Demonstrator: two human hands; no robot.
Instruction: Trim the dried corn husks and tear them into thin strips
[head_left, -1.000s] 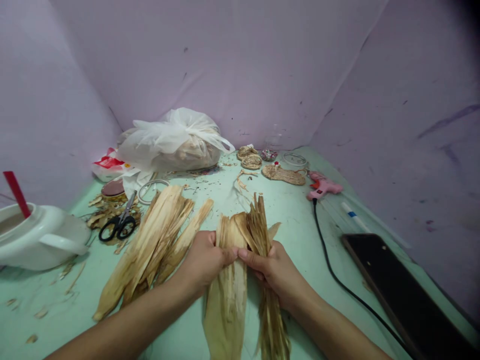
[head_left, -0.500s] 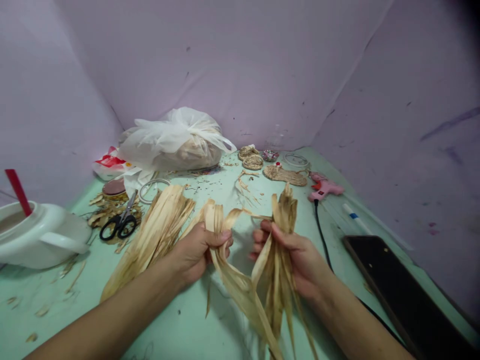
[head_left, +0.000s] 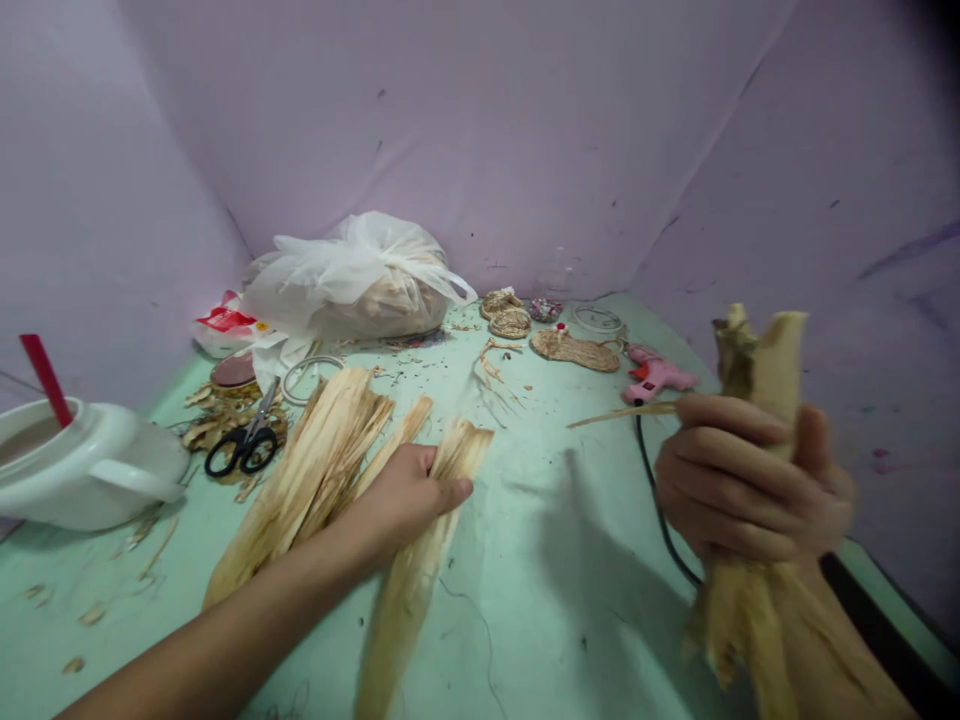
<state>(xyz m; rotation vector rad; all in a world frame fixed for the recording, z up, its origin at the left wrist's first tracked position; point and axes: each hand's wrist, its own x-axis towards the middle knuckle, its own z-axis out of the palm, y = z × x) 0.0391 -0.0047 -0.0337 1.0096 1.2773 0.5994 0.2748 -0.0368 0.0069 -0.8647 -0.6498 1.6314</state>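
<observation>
1. Pot (head_left: pixel 112 470), white, stood at the far left of the desk (head_left: pixel 540 630), a red stick (head_left: pixel 46 380) leaning in it.
2. Scissors (head_left: pixel 253 428) with black grips lay next, blades pointing away from the person.
3. The pile (head_left: pixel 307 470) of dried husks came after, just left of the left hand and far nearer to it than to the right one. Its long axis slanted from near left to far right. It looked flat and straw-pale, browner along its right edge, with streaks running lengthwise. A narrow strip (head_left: pixel 401 428) lay between it and the left hand, on a similar slant.
4. The left hand (head_left: pixel 409 498) was closed on one husk (head_left: pixel 409 590) near its far end, thumb on top, fingers mostly hidden. That husk ran back toward the person on a similar slant, broad, yellowish and ridged, with an uneven far edge; whether it rested on the desk, I could not tell.
5. Farther back, beyond the gap between the hands, sat a sole (head_left: pixel 576 350) and a pink glue gun (head_left: pixel 656 375).
6. The right hand (head_left: pixel 746 485), well apart, was a fist around a bundle (head_left: pixel 780 360), apparently above the desk. The bundle stood nearly upright, pale and brown, with ragged ends below the fist; a thin strand (head_left: pixel 611 415) stuck out leftward.
</observation>
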